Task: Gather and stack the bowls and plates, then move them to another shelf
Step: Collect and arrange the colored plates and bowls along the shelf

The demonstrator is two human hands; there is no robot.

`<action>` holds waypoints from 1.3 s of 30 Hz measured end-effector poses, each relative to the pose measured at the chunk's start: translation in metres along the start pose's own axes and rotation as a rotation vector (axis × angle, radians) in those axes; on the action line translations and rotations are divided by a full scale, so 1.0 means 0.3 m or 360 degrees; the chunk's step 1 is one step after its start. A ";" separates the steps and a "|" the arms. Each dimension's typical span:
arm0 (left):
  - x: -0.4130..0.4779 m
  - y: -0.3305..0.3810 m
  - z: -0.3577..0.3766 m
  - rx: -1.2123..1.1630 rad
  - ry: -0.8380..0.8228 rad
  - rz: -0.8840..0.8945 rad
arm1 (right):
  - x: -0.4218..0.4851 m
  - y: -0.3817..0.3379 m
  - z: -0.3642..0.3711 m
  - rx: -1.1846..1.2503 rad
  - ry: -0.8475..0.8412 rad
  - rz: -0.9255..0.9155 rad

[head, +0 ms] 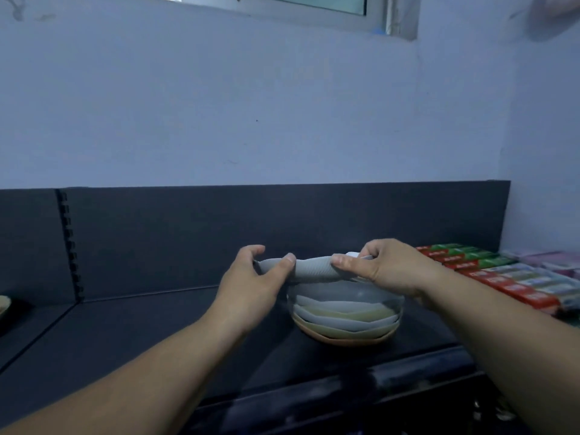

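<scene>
A dark shelf (125, 334) with a dark back panel (188, 233) stands under a pale wall (251, 105); a window (298, 7) shows at the top centre. Red and green boxes (489, 271) lie at middle right, their print too blurred to read. Just right of centre, low in the frame, sits a stack of bowls and plates (345, 318). The left hand (251, 277) and right hand (383, 268) grip the rim of a grey ribbed bowl (314, 270) at its top.

We see our left grip (251, 277) and right grip (381, 268) pinching opposite rims of a grey ribbed bowl (314, 270), thumbs on its near side, directly above a stack of bowls and plates (345, 315). The stack stands on the dark shelf (125, 328) near its front edge. Red and green boxes (489, 271) line the shelf's right end.
</scene>
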State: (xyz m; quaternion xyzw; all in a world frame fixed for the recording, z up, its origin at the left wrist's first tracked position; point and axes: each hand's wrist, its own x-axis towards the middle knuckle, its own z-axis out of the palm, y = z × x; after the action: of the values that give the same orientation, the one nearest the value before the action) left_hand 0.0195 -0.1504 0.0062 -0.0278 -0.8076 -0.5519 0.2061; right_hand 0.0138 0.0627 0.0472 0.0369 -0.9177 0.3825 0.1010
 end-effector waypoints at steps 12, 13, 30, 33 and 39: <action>-0.027 -0.015 0.163 0.0066 -0.0096 -0.0120 | 0.011 0.172 -0.045 -0.0055 -0.0123 0.0057; -0.030 -0.015 0.167 0.0072 -0.0090 -0.0126 | 0.013 0.175 -0.045 -0.0066 -0.0131 0.0055; -0.042 -0.031 0.191 0.0094 -0.0174 -0.0169 | 0.031 0.242 -0.044 -0.0089 -0.0253 0.0122; -0.039 -0.033 0.193 0.0040 -0.0160 -0.0202 | 0.040 0.257 -0.038 0.0031 -0.0265 0.0151; -0.025 -0.057 0.194 -0.0096 -0.0143 -0.0273 | 0.047 0.276 -0.030 0.0153 -0.0186 0.0184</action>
State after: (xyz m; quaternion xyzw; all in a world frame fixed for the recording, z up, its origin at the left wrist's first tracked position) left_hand 0.0040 -0.1033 -0.0294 0.0106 -0.7983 -0.5899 0.1207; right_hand -0.0105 0.1274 -0.0010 0.0109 -0.9032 0.4285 0.0230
